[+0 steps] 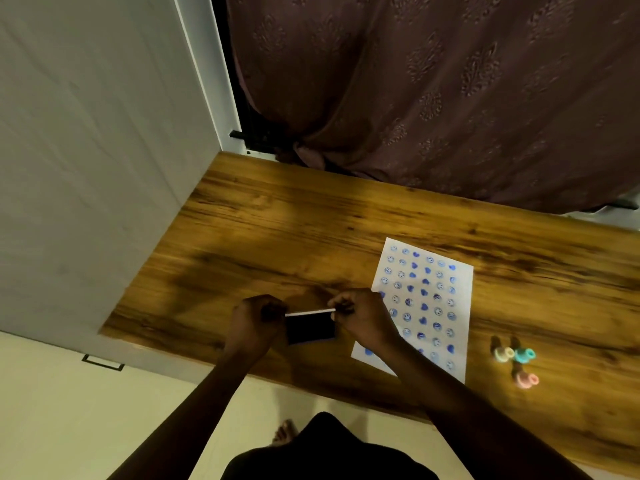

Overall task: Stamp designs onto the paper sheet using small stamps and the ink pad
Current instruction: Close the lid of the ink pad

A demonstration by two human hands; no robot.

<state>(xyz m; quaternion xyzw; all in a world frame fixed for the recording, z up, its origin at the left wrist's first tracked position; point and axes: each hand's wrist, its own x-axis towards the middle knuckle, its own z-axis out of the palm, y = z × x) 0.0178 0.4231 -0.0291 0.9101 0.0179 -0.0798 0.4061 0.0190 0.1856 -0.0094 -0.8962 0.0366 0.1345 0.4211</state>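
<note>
A white paper sheet [429, 306] lies on the wooden table [277, 230], covered with rows of blue smiley and heart prints. Left of it sits the dark ink pad [310, 330], its thin white lid [310, 312] standing up along the far edge. My left hand [256, 320] grips the pad's left side. My right hand [363, 317] pinches the lid's right end and overlaps the sheet's left edge. Three small stamps lie right of the sheet: a yellow one [503, 354], a teal one [524, 355] and a pink one [526, 380].
A patterned dark red curtain [433, 91] hangs behind the table's far edge. A pale wall panel [86, 168] stands along the table's left side. The near table edge runs just below my forearms, with pale floor and a bare foot [284, 432] beneath.
</note>
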